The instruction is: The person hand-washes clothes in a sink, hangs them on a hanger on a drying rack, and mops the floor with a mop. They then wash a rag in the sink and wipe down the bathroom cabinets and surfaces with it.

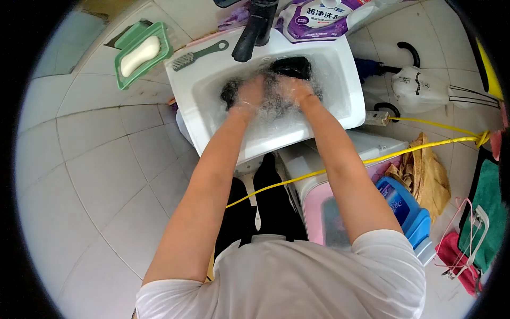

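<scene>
Both my hands are in the white sink (340, 80), amid splashing, churned water. My left hand (249, 95) is at a dark, wet item (229, 93) on the left side. My right hand (293, 89) is just below a black piece (291, 67) near the back of the basin. Whether the dark parts belong to one item, and whether it is cloth or a shoe, I cannot tell. Motion and water smear the fingers of both hands, so their grip does not show. A black faucet (254, 32) hangs over the back rim.
A green scrubbing brush (201, 55) lies on the sink's left rim. A green dish (122, 77) with white soap (140, 56) is on the wall. Behind the sink stands a purple detergent pouch (319, 24). A yellow cord (393, 154) crosses over a pink-and-white machine (314, 212).
</scene>
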A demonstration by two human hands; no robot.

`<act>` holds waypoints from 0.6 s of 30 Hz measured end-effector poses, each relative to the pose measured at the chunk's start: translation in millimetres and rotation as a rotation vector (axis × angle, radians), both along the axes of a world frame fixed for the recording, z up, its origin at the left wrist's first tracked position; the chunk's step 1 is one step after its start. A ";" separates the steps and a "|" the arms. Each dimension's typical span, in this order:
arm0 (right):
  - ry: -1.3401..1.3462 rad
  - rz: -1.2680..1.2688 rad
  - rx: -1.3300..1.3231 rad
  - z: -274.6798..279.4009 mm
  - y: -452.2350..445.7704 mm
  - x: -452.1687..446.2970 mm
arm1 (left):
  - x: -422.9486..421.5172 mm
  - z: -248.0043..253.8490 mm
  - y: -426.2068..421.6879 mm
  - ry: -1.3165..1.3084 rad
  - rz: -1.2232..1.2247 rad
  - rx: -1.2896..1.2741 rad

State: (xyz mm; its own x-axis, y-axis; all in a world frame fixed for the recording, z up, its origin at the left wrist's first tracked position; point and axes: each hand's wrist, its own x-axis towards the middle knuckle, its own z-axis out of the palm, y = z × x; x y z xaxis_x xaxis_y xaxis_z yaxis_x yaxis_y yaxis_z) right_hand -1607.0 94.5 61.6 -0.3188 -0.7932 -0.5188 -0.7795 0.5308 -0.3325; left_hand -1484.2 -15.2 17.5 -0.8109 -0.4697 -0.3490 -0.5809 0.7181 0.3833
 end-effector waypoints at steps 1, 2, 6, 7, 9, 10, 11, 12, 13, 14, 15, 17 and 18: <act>-0.059 -0.012 -0.031 5.1 0.9 0.9 | -0.9 6.8 -2.5 -0.031 -0.036 0.019; -0.062 -0.011 -0.033 6.5 5.3 4.0 | 3.8 15.0 0.0 -0.068 -0.074 0.043; -0.003 -0.107 -0.337 1.3 17.0 -5.4 | 15.8 20.6 -10.7 0.108 -0.019 -0.001; -0.053 -0.190 -0.499 7.9 25.0 -1.4 | 19.7 25.6 -14.8 0.110 -0.017 -0.003; -0.051 -0.283 -0.487 31.3 36.2 -4.6 | 24.9 40.8 -22.9 -0.025 0.084 0.198; -0.207 -0.414 -0.591 46.3 41.7 -6.7 | 26.2 53.9 -24.4 -0.083 0.086 0.145; -0.366 -0.543 -0.695 62.4 45.7 -9.2 | 28.3 68.1 -25.8 -0.077 0.086 0.138; -0.365 -0.541 -0.705 83.3 48.6 -9.0 | 31.0 78.5 -28.5 -0.120 0.035 0.106; -0.428 -0.658 -0.744 106.0 50.7 -8.6 | 34.0 86.6 -32.9 -0.162 -0.015 0.070; -0.492 -0.775 -0.778 121.0 55.5 -8.1 | 41.8 93.3 -32.8 -0.040 0.019 0.054; -0.675 -0.820 -0.936 127.9 53.3 -9.0 | 46.9 104.2 -30.6 -0.036 0.019 0.046; -0.744 -0.883 -1.075 142.7 59.7 -10.3 | 54.2 127.3 -28.2 -0.042 0.071 0.070; -0.792 -0.898 -1.069 136.4 61.6 -20.1 | 58.8 113.3 -31.2 0.079 0.138 0.127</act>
State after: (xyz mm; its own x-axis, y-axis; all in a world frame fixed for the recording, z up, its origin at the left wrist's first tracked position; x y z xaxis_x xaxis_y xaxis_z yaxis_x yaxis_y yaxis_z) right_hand -1627.1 156.1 198.1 -0.7926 -0.5960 -0.1288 0.1826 -0.0303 -0.9827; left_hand -1425.4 -46.5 130.8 -0.7689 -0.5347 -0.3506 -0.6352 0.5764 0.5141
